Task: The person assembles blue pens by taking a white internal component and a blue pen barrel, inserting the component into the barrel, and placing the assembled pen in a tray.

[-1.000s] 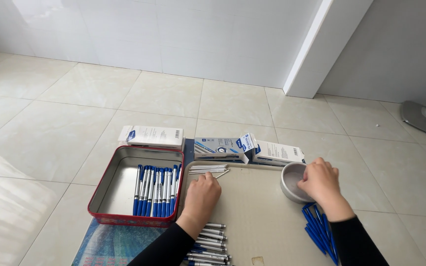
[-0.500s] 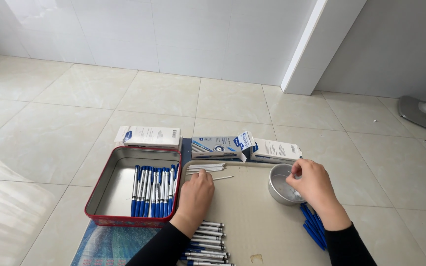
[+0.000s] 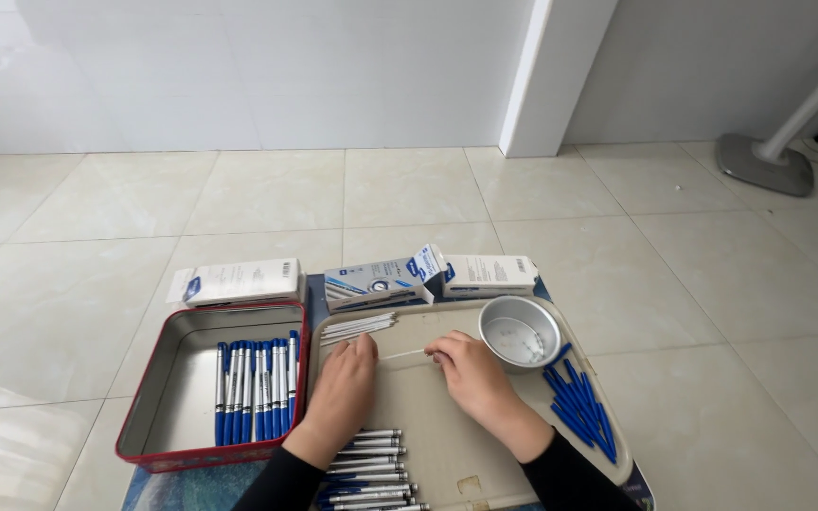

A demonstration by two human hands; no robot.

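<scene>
My left hand (image 3: 343,390) and my right hand (image 3: 471,378) meet over a beige tray (image 3: 447,431) and hold a thin white pen refill (image 3: 401,355) between their fingertips. Just beyond them lies a small bundle of white refills (image 3: 357,326). A row of grey pen barrels (image 3: 369,468) lies on the tray's near edge, under my left forearm. Blue pen caps (image 3: 579,402) are piled at the tray's right side. A small round metal bowl (image 3: 520,331) stands right of my right hand.
A red tin (image 3: 177,397) on the left holds several assembled blue-and-silver pens (image 3: 256,388). Three white and blue cardboard boxes (image 3: 381,280) lie behind the tin and tray. A fan base (image 3: 764,163) stands far right on the tiled floor.
My right hand left the metal bowl and came left to the tray's middle. My left hand shifted slightly right. Both now pinch one refill. The camera tilted up and right.
</scene>
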